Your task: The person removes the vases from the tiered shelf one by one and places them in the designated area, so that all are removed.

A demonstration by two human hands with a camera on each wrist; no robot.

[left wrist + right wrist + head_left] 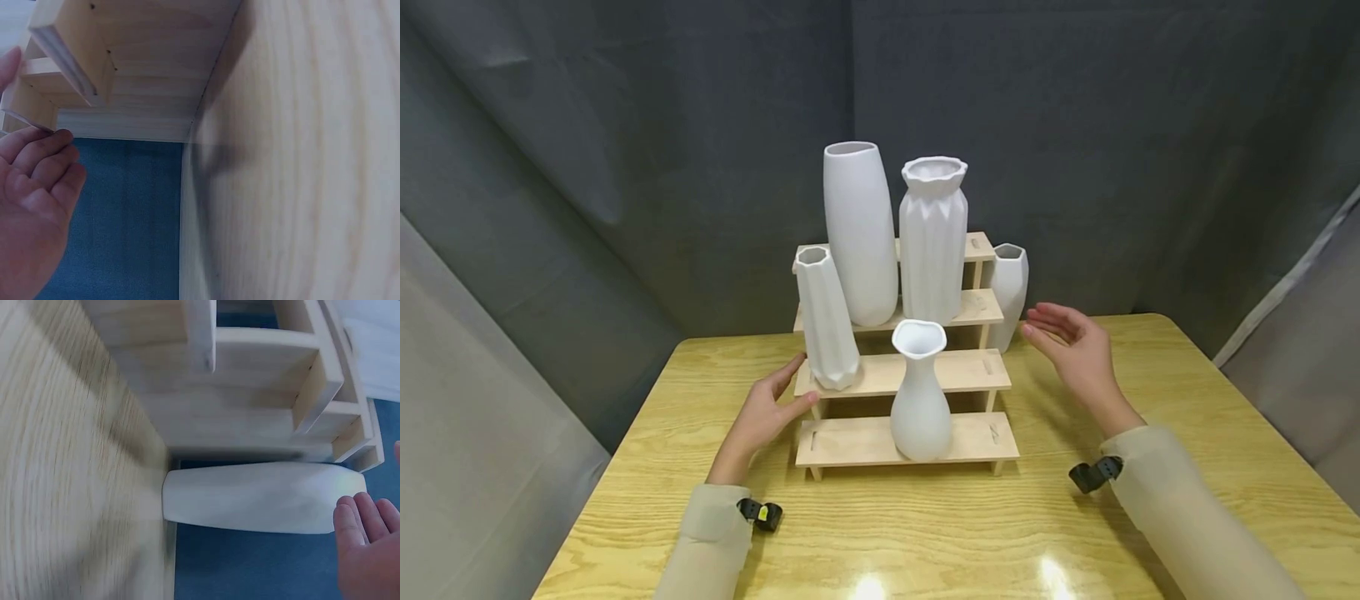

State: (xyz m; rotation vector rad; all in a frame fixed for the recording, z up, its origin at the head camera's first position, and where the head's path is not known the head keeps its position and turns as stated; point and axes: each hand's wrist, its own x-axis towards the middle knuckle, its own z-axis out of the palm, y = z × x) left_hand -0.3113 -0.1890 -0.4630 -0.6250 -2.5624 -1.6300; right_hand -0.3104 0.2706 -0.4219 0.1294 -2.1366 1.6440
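A stepped wooden stand [880,377] sits on the yellow table [925,533]. On it are a tall smooth white vase [859,233], a ribbed white vase [932,242], a faceted white vase [826,321] and a flared-neck white vase [919,396] on the lowest step. A small faceted white vase [1009,287] [262,497] stands on the table behind the stand's right end. My left hand [767,412] [34,200] is open, its fingertips touching the stand's left side. My right hand [1071,346] [369,544] is open in the air, close to the small vase, holding nothing.
Dark grey cloth hangs behind and beside the table. The table's rounded back corner [1165,321] lies right of my right hand. Bare tabletop stretches in front of the stand and to both sides.
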